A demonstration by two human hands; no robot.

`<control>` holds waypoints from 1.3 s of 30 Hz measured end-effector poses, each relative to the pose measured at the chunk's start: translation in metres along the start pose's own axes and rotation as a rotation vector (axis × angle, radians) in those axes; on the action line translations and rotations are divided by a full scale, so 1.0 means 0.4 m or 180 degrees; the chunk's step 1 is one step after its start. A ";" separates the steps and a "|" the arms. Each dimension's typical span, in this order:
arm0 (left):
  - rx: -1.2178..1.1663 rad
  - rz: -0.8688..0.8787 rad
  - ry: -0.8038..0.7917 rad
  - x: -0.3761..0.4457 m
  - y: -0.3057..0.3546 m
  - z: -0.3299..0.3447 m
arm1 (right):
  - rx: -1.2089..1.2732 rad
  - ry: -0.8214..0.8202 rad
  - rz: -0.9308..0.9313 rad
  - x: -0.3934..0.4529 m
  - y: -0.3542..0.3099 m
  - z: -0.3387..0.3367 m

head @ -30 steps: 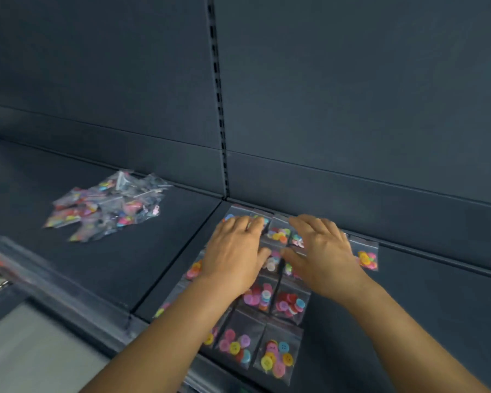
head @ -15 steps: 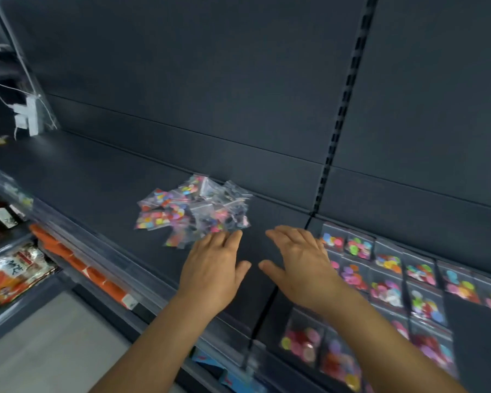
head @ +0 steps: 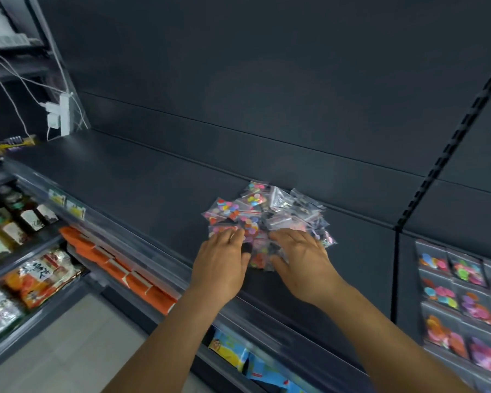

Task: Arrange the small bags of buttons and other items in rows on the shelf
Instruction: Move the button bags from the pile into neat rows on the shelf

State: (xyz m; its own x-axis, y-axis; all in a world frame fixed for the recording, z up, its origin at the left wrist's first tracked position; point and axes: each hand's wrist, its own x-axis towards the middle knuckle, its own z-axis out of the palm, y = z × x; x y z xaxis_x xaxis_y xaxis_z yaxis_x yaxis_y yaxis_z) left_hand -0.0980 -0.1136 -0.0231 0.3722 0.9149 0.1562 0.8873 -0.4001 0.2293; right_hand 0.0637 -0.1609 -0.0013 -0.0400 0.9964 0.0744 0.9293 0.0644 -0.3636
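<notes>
1. Loose heap of small bags (head: 267, 214): clear zip pouches of coloured buttons and other bits, jumbled on the dark shelf (head: 142, 177), near its back wall and left of the upright seam.
2. Left hand (head: 220, 260): palm down at the heap's near left edge, fingers resting loosely together on the nearest pouches; no pinch visible.
3. Right hand (head: 302, 259): palm down at the near right edge, fingers spread over the pouches; whether any bag is held beneath cannot be told.
4. Arranged bags (head: 459, 287): already laid in rows on the next shelf bay to the right, well apart from the heap.
5. Step judged: taking fresh bags. Advice: separate a few flat pouches from the top, not the middle, so slippery film does not scatter; carry them level and continue the existing rows edge to edge.
6. Surround: packaged goods (head: 37, 276) on the lower shelves at left.
</notes>
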 end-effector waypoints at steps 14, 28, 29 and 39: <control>-0.0594 -0.0144 0.0446 0.012 -0.132 0.002 | -0.0467 -0.0342 -0.0674 0.146 -0.054 0.080; -0.0790 -0.1332 -0.0035 0.095 -0.142 -0.006 | -0.0646 -0.0394 0.0453 0.248 -0.077 0.089; -0.0962 -0.1366 -0.0069 0.095 -0.141 -0.008 | -0.0529 -0.0377 0.0520 0.250 -0.082 0.088; -0.2090 -0.1233 -0.0080 0.088 -0.155 -0.014 | 0.0598 0.0110 0.0623 0.242 -0.104 0.082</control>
State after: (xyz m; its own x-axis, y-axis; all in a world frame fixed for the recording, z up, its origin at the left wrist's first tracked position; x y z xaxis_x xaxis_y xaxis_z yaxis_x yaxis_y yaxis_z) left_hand -0.1414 -0.0568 -0.0264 0.0802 0.9942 -0.0720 0.6147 0.0075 0.7887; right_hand 0.0090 -0.0654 -0.0096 0.1492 0.9887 0.0163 0.8335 -0.1169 -0.5400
